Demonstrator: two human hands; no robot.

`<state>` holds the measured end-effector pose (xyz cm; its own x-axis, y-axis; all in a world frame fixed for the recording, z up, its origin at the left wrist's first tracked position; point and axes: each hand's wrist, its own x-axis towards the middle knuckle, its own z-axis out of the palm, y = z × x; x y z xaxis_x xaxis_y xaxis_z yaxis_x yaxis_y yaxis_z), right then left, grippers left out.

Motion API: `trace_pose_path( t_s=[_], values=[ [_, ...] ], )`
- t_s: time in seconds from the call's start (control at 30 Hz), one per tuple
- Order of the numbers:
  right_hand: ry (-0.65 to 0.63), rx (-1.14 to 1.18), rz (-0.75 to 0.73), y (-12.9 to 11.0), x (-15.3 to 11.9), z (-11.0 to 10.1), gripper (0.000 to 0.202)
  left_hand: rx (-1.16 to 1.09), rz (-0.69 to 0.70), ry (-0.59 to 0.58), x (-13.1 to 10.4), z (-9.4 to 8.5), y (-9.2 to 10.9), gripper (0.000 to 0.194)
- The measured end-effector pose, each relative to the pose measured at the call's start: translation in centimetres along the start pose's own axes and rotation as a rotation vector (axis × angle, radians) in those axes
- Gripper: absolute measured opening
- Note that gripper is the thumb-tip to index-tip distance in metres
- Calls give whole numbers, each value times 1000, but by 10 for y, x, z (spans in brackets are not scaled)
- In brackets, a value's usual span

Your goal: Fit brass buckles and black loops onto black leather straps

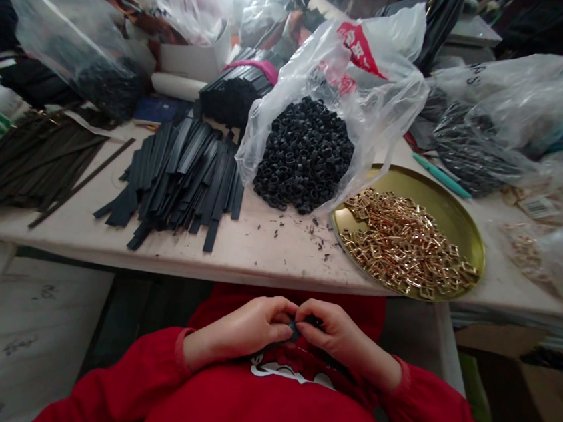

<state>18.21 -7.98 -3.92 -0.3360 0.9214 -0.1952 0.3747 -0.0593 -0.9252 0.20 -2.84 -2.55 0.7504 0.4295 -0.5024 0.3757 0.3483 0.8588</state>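
My left hand and my right hand meet in front of my body, below the table edge. Both have their fingers pinched on a black strap, of which only a small part shows between the fingertips. Dark lengths under both hands look like the same strap. Whether a smaller piece is also in the fingers is hidden. Nearest on the table are a pile of flat black straps, a plastic bag spilling small black loops, and a round gold tray heaped with gold buckles.
Dark brown strips lie at the left. Behind the straps stands a bundle tied with a pink band. A teal pen-like tool rests beyond the tray. Filled plastic bags crowd the back and right. Black crumbs dot the table front.
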Motion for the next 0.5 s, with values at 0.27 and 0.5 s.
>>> trace_pose_path(
  t_s=[0.27, 0.5],
  values=[
    [251, 86, 102, 7, -2, 18, 10, 119, -171, 28, -4, -12, 6, 25],
    [196, -154, -22, -2, -7, 19, 8, 241, -160, 86, -2, 4, 0, 27]
  ],
)
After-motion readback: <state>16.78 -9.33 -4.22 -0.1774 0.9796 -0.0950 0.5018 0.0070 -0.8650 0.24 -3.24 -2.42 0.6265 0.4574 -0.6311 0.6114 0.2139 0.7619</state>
